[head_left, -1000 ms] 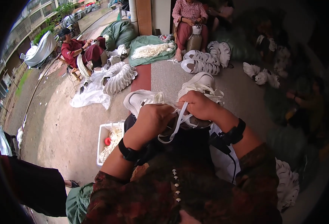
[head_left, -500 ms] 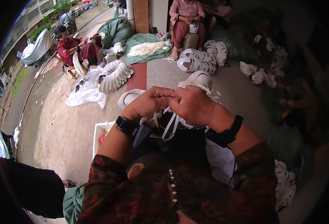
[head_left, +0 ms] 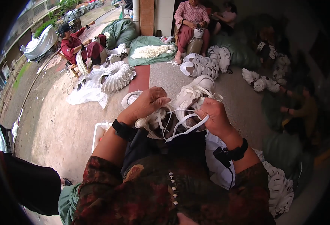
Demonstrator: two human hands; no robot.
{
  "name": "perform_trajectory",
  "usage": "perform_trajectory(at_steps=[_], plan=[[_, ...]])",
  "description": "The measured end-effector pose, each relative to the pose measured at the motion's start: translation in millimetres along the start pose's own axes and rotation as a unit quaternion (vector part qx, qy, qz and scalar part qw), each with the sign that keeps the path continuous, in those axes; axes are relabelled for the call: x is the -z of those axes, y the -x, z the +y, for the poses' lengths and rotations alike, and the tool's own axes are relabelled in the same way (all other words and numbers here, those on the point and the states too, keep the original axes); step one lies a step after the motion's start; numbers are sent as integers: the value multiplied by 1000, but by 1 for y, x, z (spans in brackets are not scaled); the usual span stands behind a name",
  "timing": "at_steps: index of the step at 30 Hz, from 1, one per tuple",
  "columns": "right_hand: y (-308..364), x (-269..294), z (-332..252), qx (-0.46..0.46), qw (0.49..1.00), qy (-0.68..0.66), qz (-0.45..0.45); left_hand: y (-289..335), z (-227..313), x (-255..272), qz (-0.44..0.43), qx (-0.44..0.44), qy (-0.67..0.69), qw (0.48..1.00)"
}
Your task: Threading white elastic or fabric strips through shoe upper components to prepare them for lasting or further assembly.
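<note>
A pair of white sneakers rests at my lap, toes pointing away from me. My left hand (head_left: 148,104) is closed over the left sneaker (head_left: 130,98), its fingers curled at the end of a white shoelace (head_left: 189,130); its fingertips are partly hidden. Beside the right sneaker (head_left: 201,83), my right hand (head_left: 216,116) pinches the lace between thumb and forefinger. A strand stretches between both hands, and a wide loop hangs below it over the shoe openings. More lacing lies loosely across the right sneaker's tongue.
Rows of white shoes (head_left: 117,77) stand on the floor, with more shoes (head_left: 198,64) ahead. White laces (head_left: 151,51) lie on a green sheet. A white box (head_left: 97,135) sits left of my knees. Several people sit working nearby, including a person in dark red (head_left: 73,47).
My hands have moved apart from close together over the sneakers, the right one going right and down. The lace between them is drawn out, and the right sneaker shows more.
</note>
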State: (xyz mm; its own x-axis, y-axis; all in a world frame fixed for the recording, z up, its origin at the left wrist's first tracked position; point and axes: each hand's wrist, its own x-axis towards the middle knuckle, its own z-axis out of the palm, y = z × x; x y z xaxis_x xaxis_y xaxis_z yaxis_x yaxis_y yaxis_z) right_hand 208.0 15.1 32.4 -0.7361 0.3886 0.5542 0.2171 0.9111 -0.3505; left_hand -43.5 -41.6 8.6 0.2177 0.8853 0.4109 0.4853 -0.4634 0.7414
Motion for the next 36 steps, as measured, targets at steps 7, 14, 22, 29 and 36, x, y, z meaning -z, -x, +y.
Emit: perform_trajectory(at_steps=[7,14,22,29,36], plan=[[-25,-12,-18,-151,858,-488,-52,12,16,-8,-5,99,393,914],[-28,-27,-19,-84,869,-481,-77,7,38,10,79,-89,-114,986],[-10,-49,-30,-113,815,-564,68,4,33,-41,107,71,760,637],[8,-45,-67,-154,913,-367,87,-45,9,-49,294,268,592,701],[61,-18,-81,-214,879,-420,76,-62,-30,-55,399,327,539,666]])
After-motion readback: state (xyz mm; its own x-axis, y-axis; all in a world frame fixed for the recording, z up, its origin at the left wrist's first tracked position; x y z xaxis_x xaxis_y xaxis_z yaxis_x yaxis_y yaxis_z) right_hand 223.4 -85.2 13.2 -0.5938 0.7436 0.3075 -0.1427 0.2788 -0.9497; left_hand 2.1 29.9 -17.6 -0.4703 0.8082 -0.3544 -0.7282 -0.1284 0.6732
